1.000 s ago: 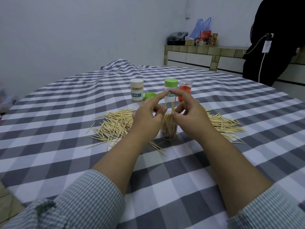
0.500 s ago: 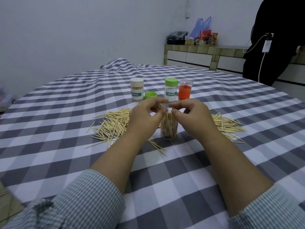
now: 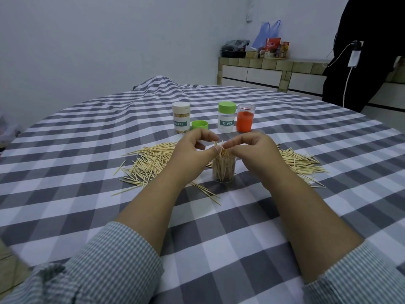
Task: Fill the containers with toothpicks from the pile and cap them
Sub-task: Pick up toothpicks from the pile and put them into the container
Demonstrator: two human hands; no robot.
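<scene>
Currently, toothpicks (image 3: 223, 150) are pinched by left hand (image 3: 192, 153) and right hand (image 3: 255, 150) over the open clear container (image 3: 224, 170), upright at table centre, approx. full. Pile (image 3: 149, 161) lies beside; capped containers (image 3: 181, 117) stand farther off.

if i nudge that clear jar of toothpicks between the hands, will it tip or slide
Probably tips: the jar is tall and narrow with toothpicks sticking above its rim. It looks like light plastic, and the tablecloth may grip its base rather than let it slide.
</scene>
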